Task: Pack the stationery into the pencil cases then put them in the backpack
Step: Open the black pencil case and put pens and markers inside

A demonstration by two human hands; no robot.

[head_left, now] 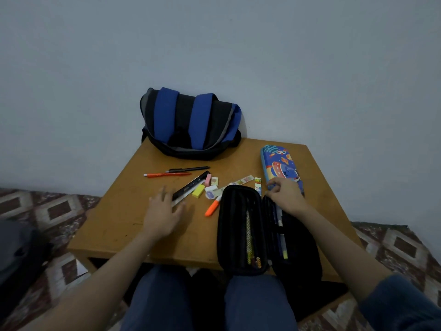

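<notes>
A black pencil case (241, 230) lies open on the wooden table (124, 225), with pencils in its left half and pens in its right half. My left hand (162, 213) hovers with spread fingers over the near end of a black ruler (191, 187). My right hand (285, 195) has curled fingers at the far edge of the case's right flap; whether it pinches anything is unclear. A blue patterned pencil case (279, 166) lies shut behind it. Loose erasers (198, 191), an orange highlighter (212, 207), an orange pen (167, 174) and a black pen (188, 169) lie between. The blue-black backpack (191, 125) sits at the back.
The table stands against a pale wall. A patterned rug (59, 209) covers the floor on both sides. A dark bundle (16, 254) lies at the left edge. My knees in blue trousers (162, 299) are under the table's front edge.
</notes>
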